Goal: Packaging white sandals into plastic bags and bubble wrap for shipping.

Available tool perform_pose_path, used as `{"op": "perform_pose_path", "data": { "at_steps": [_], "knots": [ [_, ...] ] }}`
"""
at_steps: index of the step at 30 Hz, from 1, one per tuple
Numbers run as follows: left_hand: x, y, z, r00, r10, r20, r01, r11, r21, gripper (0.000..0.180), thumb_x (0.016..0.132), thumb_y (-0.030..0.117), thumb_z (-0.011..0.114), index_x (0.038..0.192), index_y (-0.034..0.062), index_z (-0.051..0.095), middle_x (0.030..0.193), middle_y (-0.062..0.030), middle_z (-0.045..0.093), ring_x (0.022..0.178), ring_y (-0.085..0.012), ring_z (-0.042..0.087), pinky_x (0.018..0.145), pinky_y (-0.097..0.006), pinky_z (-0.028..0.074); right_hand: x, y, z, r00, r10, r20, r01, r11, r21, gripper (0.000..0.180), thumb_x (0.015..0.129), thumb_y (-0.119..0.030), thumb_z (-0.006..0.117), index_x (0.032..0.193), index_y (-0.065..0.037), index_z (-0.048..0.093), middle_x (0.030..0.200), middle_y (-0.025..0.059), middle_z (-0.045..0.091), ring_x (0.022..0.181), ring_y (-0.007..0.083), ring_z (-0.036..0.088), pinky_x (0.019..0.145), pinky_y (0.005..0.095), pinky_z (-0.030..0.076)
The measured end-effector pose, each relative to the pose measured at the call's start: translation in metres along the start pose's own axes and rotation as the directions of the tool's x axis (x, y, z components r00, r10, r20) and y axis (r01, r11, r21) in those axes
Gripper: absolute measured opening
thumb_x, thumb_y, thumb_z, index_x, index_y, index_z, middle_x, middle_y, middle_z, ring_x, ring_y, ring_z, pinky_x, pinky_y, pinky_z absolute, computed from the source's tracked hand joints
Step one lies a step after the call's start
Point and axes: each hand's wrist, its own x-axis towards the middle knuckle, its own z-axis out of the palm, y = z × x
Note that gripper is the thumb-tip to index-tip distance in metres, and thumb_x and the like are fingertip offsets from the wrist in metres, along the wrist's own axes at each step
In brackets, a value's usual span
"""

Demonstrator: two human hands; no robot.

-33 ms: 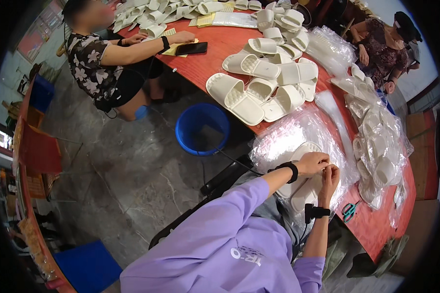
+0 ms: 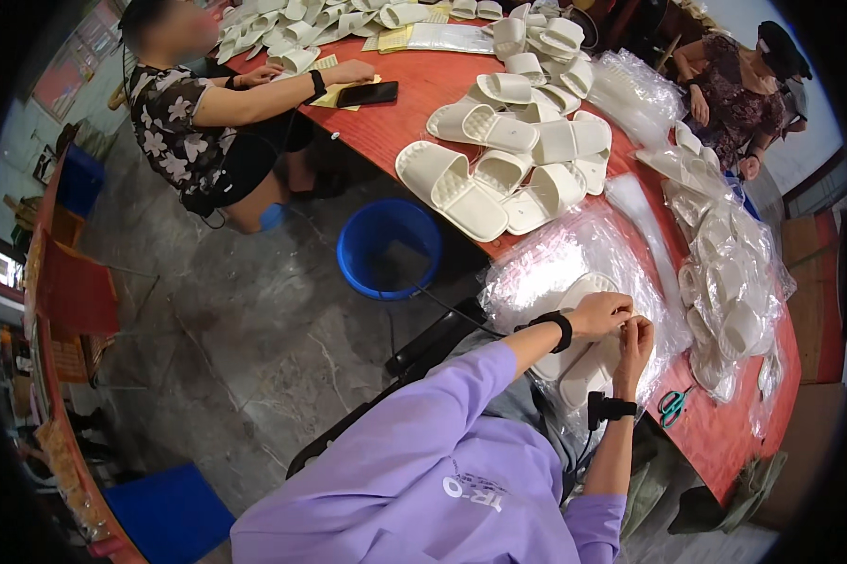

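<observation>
Cream slippers (image 2: 583,381), a pair, are laid on clear plastic (image 2: 527,287) at the near edge of the red bench (image 2: 710,451), partly covered by the left hand (image 2: 602,316) and the right hand (image 2: 636,340). The fingers of both hands are bent and brought close together above the pair; whether anything is gripped between them cannot be told. A black band is worn on each wrist. Teal-handled scissors (image 2: 671,408) are placed to the right of the right wrist. Farther right, bagged slippers (image 2: 724,301) are heaped in clear film. Beyond the plastic, loose slippers (image 2: 428,169) are piled, and a blue bucket (image 2: 356,244) is set on the floor to the left. Farther off, a black phone (image 2: 368,93) is seen beside a co-worker's hand (image 2: 353,72), and another slipper heap (image 2: 348,21) is spread at the far end.
</observation>
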Motion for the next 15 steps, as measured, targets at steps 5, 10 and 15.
{"op": "perform_pose_path", "data": {
  "at_steps": [5,10,15],
  "knots": [
    [0.003,0.003,-0.005,1.000,0.013,-0.024,-0.015,0.996,-0.090,0.015,0.085,0.015,0.054,0.086,-0.0003,0.055,0.075,-0.0151,0.056,0.068,-0.0248,0.053,0.065,-0.036,0.043,-0.010,-0.023,-0.030,0.979,-0.085,-0.183,0.055,0.986,-0.159,0.017,0.096,-0.022,0.050,0.103,-0.008,0.059,0.102,0.0007,0.058,0.098,0.0105,0.053,0.081,0.0268,0.043],
    [0.003,-0.008,-0.010,0.992,0.012,-0.125,-0.035,0.984,-0.178,0.013,0.092,0.014,0.054,0.089,0.0006,0.054,0.075,-0.0051,0.054,0.070,-0.0117,0.048,0.066,-0.028,0.043,-0.008,0.016,-0.057,0.945,0.149,-0.291,-0.195,0.971,-0.136,0.034,0.096,-0.033,0.048,0.115,-0.007,0.058,0.105,0.0010,0.057,0.089,0.0106,0.051,0.076,0.0257,0.042],
    [0.004,0.015,-0.021,0.965,-0.061,-0.255,0.013,0.982,-0.188,0.011,0.093,0.013,0.052,0.091,0.0027,0.054,0.077,-0.0013,0.053,0.070,-0.0092,0.047,0.066,-0.025,0.041,-0.003,0.050,-0.067,0.976,-0.048,-0.211,-0.035,0.927,-0.373,0.033,0.097,-0.022,0.045,0.123,-0.006,0.057,0.106,0.0029,0.054,0.084,0.0113,0.048,0.073,0.0240,0.042]
  ]
}}
